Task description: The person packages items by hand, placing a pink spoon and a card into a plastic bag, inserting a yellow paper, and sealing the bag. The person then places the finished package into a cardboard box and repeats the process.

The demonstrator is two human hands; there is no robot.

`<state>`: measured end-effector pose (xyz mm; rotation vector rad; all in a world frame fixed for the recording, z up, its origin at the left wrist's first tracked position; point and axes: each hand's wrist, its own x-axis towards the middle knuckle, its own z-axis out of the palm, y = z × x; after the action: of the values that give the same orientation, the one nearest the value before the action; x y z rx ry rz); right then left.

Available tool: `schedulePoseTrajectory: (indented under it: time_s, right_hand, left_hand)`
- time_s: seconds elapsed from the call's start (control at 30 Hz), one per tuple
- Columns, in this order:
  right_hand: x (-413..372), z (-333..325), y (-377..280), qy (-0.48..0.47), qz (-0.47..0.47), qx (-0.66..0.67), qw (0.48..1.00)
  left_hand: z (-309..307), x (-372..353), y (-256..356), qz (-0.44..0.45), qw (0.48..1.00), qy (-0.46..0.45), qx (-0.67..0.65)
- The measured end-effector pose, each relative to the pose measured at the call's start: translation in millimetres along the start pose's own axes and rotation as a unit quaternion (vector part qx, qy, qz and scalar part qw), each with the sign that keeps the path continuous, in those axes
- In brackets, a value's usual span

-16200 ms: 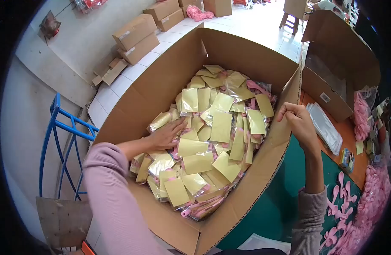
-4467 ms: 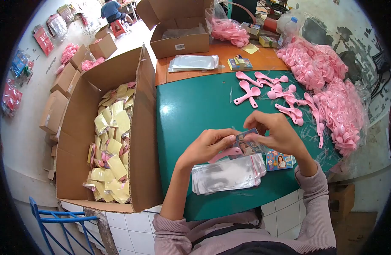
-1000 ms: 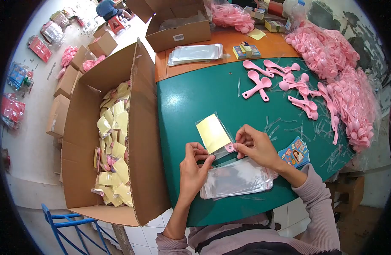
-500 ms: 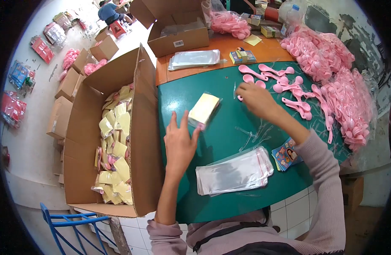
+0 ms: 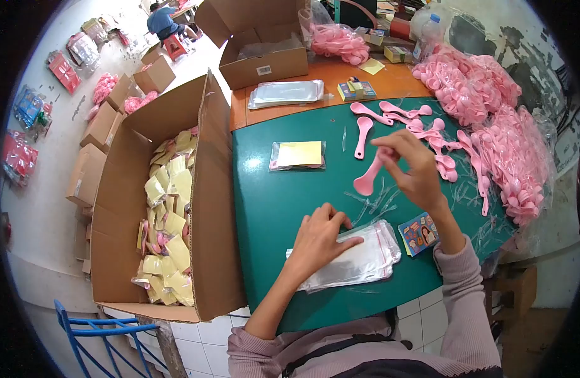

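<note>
A pink spoon (image 5: 367, 181) hangs by its handle from my right hand (image 5: 411, 164), bowl end down, above the green table mat (image 5: 271, 208). My left hand (image 5: 321, 239) rests on the stack of clear plastic bags (image 5: 359, 264), thumb stretched out across it. A filled bag with a yellow card (image 5: 300, 154) lies flat on the mat further up. Another pink spoon (image 5: 363, 135) lies alone left of the scattered pink spoons (image 5: 438, 135). To the right of the bags sits a stack of printed blue cards (image 5: 418, 234).
A large cardboard box (image 5: 220, 252) holding yellow-card packets stands at the left. Piled bags of pink spoons (image 5: 517, 157) line the right edge. An open box (image 5: 265, 69) and more clear bags (image 5: 287, 92) are at the back. A person (image 5: 164, 22) sits far off.
My left hand moved from beside the packet to the bag stack. The packet now lies further back and turned. My right hand has lifted a pink spoon and come nearer.
</note>
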<state>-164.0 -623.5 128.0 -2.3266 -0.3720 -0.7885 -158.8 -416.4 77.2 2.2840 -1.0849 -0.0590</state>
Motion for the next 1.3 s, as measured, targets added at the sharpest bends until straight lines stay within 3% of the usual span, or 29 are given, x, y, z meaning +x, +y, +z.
schedulePoseTrajectory:
  time_s: [0.13,0.2,0.23,0.3,0.43,0.6,0.67,0.8,0.87,1.0,1.17,1.3]
  right_hand:
    - [-17,-3,2,0.099,0.063,0.132,0.984]
    - [-24,-3,3,0.123,0.094,0.17,0.973]
    - [-27,-4,4,0.128,0.121,0.179,0.968]
    - [-29,-5,4,0.135,0.146,0.188,0.962]
    - [-30,2,5,0.121,0.192,0.165,0.96]
    - [-31,15,0,0.14,0.207,0.205,0.946]
    - [-31,16,0,0.157,0.195,0.164,0.954]
    - [-32,15,1,0.109,0.218,0.143,0.959]
    - [-32,18,-1,0.139,0.208,0.272,0.929]
    - [-33,21,-6,0.14,0.198,0.297,0.924]
    - [-35,23,-13,0.033,0.224,0.291,0.93]
    - [-34,24,-23,0.019,0.267,0.331,0.905]
  left_hand:
    - [5,2,-3,0.0,1.0,-0.018,-0.013]
    - [-2,6,-12,-0.087,0.963,-0.066,-0.248]
    - [-2,4,-19,-0.087,0.963,-0.065,-0.247]
    - [-3,3,-34,-0.143,0.847,-0.012,-0.513]
    - [-21,2,-40,-0.222,0.795,-0.023,-0.565]
    - [-22,2,-34,-0.222,0.795,-0.053,-0.563]
    - [-25,2,-29,-0.213,0.793,-0.064,-0.568]
    - [-32,3,-27,-0.218,0.791,-0.066,-0.568]
    - [-31,1,-30,-0.216,0.796,-0.066,-0.562]
    - [-27,1,-33,-0.211,0.802,-0.046,-0.557]
    - [-15,0,-35,-0.183,0.823,-0.059,-0.534]
    - [-16,0,-25,-0.168,0.847,-0.048,-0.501]
